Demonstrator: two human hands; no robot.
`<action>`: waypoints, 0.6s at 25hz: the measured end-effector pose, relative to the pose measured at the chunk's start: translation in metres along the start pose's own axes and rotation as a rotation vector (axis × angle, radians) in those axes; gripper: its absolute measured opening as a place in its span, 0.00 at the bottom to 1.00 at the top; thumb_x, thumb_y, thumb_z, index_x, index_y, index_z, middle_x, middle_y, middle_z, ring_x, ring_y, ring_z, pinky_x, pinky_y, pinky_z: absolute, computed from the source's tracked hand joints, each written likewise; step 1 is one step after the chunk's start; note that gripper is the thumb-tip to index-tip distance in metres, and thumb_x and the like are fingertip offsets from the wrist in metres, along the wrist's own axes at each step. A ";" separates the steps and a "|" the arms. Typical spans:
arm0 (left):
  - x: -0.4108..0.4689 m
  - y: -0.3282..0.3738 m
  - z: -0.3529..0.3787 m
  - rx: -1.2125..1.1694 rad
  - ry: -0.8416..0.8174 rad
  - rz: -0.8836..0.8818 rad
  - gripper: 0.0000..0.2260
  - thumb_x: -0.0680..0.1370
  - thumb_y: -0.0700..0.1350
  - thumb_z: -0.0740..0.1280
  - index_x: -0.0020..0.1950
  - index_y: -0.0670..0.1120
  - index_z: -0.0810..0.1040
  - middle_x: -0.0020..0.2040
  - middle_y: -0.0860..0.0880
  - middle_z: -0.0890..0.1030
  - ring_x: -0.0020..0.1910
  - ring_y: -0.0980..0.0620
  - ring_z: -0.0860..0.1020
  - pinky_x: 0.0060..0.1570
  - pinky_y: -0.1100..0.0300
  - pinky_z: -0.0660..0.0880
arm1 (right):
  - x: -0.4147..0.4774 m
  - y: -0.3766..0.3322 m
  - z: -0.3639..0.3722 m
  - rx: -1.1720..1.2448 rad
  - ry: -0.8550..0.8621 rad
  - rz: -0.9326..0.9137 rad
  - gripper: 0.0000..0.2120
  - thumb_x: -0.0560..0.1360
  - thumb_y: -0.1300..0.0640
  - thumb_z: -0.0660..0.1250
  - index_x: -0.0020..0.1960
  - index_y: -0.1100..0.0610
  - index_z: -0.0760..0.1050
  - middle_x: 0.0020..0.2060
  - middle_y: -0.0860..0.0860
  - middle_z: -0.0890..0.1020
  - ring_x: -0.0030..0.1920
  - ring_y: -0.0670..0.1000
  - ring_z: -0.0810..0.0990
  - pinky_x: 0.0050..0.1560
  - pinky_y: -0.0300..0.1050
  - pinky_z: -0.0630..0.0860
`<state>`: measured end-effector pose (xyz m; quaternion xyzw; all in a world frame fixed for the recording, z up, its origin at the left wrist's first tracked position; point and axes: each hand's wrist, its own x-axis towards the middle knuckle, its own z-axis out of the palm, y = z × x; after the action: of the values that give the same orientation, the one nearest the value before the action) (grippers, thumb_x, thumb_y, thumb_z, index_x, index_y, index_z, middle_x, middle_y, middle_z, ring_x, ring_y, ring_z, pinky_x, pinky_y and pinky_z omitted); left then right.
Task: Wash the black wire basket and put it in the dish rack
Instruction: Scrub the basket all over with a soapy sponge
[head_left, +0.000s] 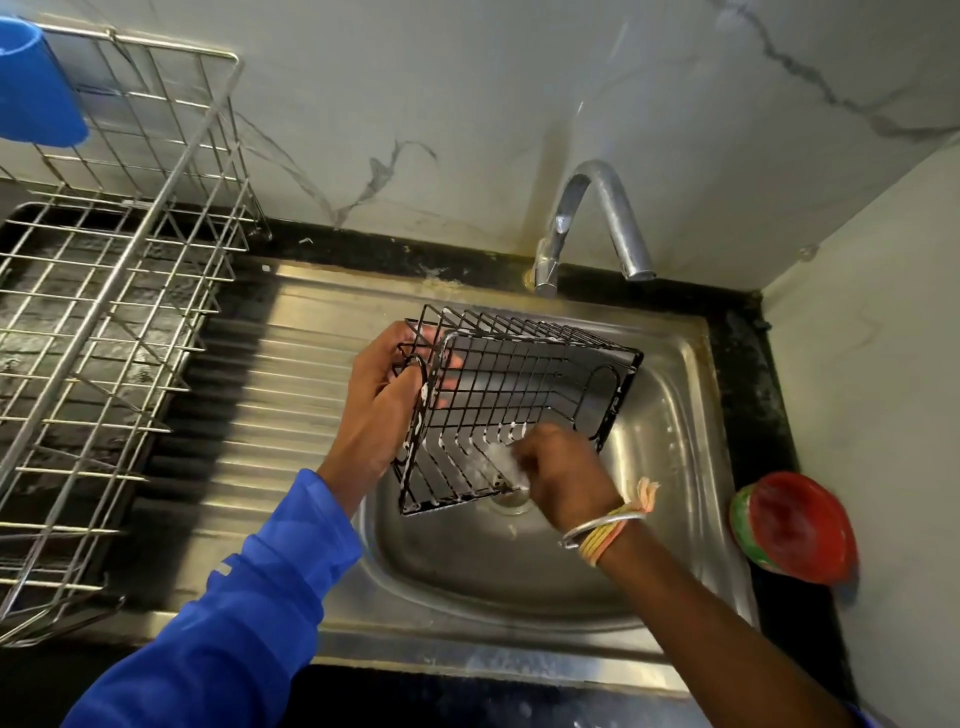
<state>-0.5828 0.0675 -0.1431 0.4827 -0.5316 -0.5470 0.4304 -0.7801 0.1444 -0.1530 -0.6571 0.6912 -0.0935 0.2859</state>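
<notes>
The black wire basket (511, 395) is held tilted on its side over the steel sink bowl (670, 415), with soap suds on its lower wires. My left hand (387, 395) grips the basket's left end wall, fingers curled through the wires. My right hand (563, 475) holds a foamy whitish scrubber (501, 465) against the basket's lower front wires. The silver wire dish rack (119, 291) stands on the counter to the left.
A curved chrome tap (597, 223) stands behind the bowl; no water stream shows. The ribbed steel drainboard (275, 410) lies between rack and bowl. A blue cup (36, 88) hangs on the rack's top left. A red and green container (795, 525) sits at the right.
</notes>
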 end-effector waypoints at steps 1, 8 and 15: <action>0.001 0.002 -0.001 0.003 -0.012 -0.009 0.13 0.82 0.32 0.57 0.60 0.41 0.78 0.53 0.40 0.85 0.52 0.37 0.84 0.53 0.35 0.81 | 0.005 0.010 -0.005 -0.047 0.000 0.047 0.11 0.78 0.58 0.64 0.39 0.56 0.80 0.41 0.51 0.78 0.43 0.51 0.79 0.43 0.40 0.73; 0.007 0.019 -0.001 0.006 -0.053 0.002 0.10 0.80 0.37 0.60 0.59 0.40 0.77 0.53 0.42 0.86 0.51 0.43 0.86 0.49 0.44 0.83 | 0.008 0.020 -0.014 -0.018 -0.049 0.066 0.10 0.77 0.56 0.65 0.50 0.59 0.84 0.46 0.54 0.85 0.46 0.51 0.82 0.47 0.39 0.72; 0.003 0.020 0.004 0.027 -0.067 -0.033 0.10 0.82 0.36 0.59 0.60 0.40 0.77 0.52 0.42 0.86 0.51 0.43 0.86 0.48 0.45 0.83 | 0.035 0.016 -0.013 -0.409 -0.054 0.104 0.12 0.74 0.68 0.63 0.53 0.60 0.81 0.49 0.57 0.83 0.52 0.58 0.82 0.49 0.47 0.78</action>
<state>-0.5884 0.0640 -0.1233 0.4785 -0.5453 -0.5626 0.3965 -0.7998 0.1096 -0.1595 -0.6670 0.7209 0.0814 0.1694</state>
